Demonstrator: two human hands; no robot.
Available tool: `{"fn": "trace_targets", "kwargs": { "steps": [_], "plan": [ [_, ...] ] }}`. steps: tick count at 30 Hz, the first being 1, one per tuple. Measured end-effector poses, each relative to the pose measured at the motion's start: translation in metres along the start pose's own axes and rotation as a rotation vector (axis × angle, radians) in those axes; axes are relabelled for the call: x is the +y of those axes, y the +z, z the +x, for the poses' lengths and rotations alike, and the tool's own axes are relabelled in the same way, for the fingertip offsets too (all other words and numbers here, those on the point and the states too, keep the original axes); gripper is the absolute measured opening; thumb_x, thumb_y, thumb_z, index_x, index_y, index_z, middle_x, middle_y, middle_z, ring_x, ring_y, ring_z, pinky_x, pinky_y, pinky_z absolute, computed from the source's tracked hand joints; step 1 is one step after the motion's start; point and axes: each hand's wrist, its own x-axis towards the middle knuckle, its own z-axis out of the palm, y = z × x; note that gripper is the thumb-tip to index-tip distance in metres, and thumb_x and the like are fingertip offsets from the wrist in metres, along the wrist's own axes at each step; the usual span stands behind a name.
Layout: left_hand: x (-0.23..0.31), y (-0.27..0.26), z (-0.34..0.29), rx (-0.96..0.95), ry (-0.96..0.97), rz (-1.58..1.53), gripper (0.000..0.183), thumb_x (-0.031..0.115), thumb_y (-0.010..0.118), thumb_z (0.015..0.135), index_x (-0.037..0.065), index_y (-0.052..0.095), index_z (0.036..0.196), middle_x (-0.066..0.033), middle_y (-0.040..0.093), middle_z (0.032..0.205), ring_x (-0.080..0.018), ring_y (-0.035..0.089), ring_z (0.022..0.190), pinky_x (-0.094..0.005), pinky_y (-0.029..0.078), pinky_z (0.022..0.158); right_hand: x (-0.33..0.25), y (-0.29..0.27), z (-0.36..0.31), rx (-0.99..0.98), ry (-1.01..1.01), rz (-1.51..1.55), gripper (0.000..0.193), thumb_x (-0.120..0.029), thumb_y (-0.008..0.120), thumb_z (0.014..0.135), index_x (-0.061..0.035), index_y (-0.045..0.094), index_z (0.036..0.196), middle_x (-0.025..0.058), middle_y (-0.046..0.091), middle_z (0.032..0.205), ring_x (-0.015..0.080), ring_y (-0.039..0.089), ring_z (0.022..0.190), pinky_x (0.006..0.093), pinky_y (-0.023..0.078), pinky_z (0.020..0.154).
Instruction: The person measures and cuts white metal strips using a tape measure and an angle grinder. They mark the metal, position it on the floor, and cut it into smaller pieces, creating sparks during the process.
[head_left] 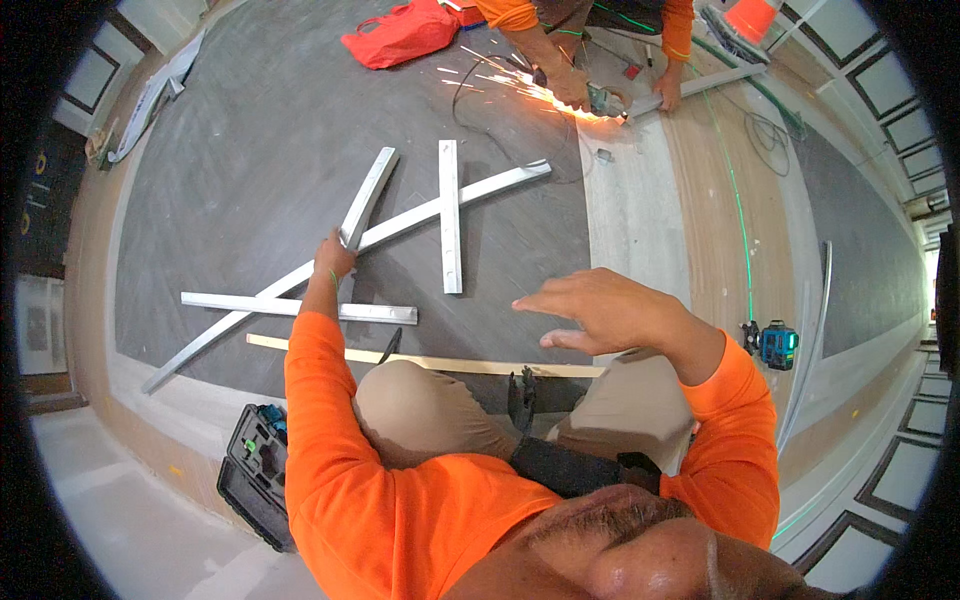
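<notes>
The floor is dark grey in its middle, and to the right it has a pale band and a tan band. On the grey part a long metal channel lies diagonally, crossed by two shorter metal channels. Also on the floor are a narrow wooden strip, a red bag, an opened black case and a laser level.

Shiny metal channels, smooth wood strip, matt grey floor, cloth sleeve.
</notes>
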Motion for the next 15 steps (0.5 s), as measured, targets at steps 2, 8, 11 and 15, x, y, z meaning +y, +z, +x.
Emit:
{"fn": "trace_targets", "kwargs": {
  "steps": [2,8,11,15],
  "plan": [
    [-0.005,-0.007,0.004,-0.065,-0.011,0.027,0.085,0.031,0.083,0.076,0.009,0.040,0.146,-0.0236,0.059,0.134,-0.0398,0.057,0.124,-0.0460,0.047,0.102,0.001,0.001,0.001,0.009,-0.017,0.009,0.051,-0.031,0.068,0.091,-0.0094,0.056,0.136,0.0141,0.065,0.101,0.0350,0.062,0.094,0.0455,0.049,0.082],
    [0.004,-0.021,-0.005,-0.190,-0.121,0.128,0.103,0.042,0.091,0.064,0.008,0.039,0.147,-0.0173,0.055,0.142,-0.0357,0.053,0.131,-0.0446,0.044,0.109,-0.012,-0.011,0.000,-0.074,0.046,0.005,0.052,-0.030,0.068,0.090,-0.0074,0.056,0.135,0.0169,0.064,0.112,0.0369,0.062,0.104,0.0472,0.049,0.090],
    [0.005,-0.023,-0.015,-0.216,-0.164,0.141,0.103,0.044,0.091,0.064,0.009,0.039,0.147,-0.0180,0.055,0.142,-0.0369,0.053,0.131,-0.0474,0.045,0.108,-0.012,-0.008,0.000,-0.067,0.049,0.010,0.052,-0.030,0.068,0.090,-0.0075,0.056,0.135,0.0161,0.064,0.108,0.0364,0.062,0.101,0.0468,0.049,0.089],
    [-0.036,-0.047,0.006,-0.149,-0.160,0.196,0.099,0.048,0.088,0.068,0.005,0.044,0.146,-0.0196,0.056,0.141,-0.0348,0.055,0.129,-0.0463,0.047,0.106,-0.014,-0.005,0.006,-0.063,0.002,-0.010,0.052,-0.031,0.067,0.090,-0.0081,0.055,0.136,0.0153,0.064,0.105,0.0368,0.062,0.100,0.0467,0.049,0.087]
  ]
}}
